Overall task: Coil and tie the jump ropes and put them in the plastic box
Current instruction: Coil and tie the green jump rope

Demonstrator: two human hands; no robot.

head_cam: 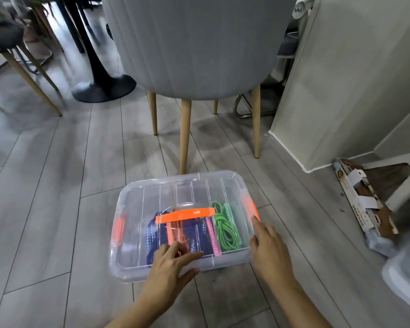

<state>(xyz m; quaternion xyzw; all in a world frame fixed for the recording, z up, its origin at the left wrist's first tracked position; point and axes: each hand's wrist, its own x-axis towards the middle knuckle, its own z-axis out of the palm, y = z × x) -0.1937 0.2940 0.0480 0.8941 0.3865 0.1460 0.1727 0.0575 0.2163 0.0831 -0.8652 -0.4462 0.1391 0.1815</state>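
A clear plastic box [137,200] with its clear lid on stands on the floor in front of me. An orange handle [185,214] lies across the lid, and orange latches [251,207] sit at both ends. Through the lid I see a coiled green jump rope [224,229], a pink handle [211,235] and a blue and orange rope bundle [152,235]. My left hand [171,263] rests flat on the lid near the front edge. My right hand [269,249] touches the box's right end with straight fingers, just below the right latch.
A grey upholstered chair [194,43] on wooden legs stands just behind the box. A black table base [104,86] is at the back left. A white wall corner [329,91] and a cardboard package [365,204] lie to the right. Another clear container [405,280] shows at the right edge.
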